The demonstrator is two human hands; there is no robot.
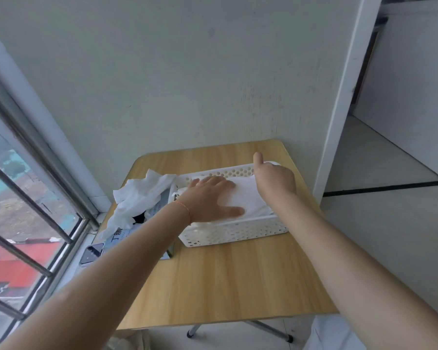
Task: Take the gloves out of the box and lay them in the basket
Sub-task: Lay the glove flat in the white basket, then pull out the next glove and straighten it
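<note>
White gloves (248, 195) lie stacked flat in the white perforated basket (238, 232), and both hands are right there on top of them. Left hand (213, 198) is spread wide, fingers straight, palm flat down on the pile, thumb stretched toward the near wall of the basket; it grips nothing, it just presses. A thin orange band (185, 207) circles that wrist. Right hand (276, 179) sits just beyond and to the right of the left one, over the far right corner of the basket, thumb sticking up, the other fingers tucked down out of sight behind the back of the hand, so whether they pinch the gloves I cannot tell. Left of the left hand, close against the basket's side, stands the glove box (159, 205), and out of its top spills a crumpled bunch of loose white gloves (139, 195), reaching up and away from the wrist. Under the left forearm, near the window side, a phone (91, 252) lies flat beside the box. All of it rests on a light wooden table (233, 279), with the barred window (23, 198) off beyond the left arm.
</note>
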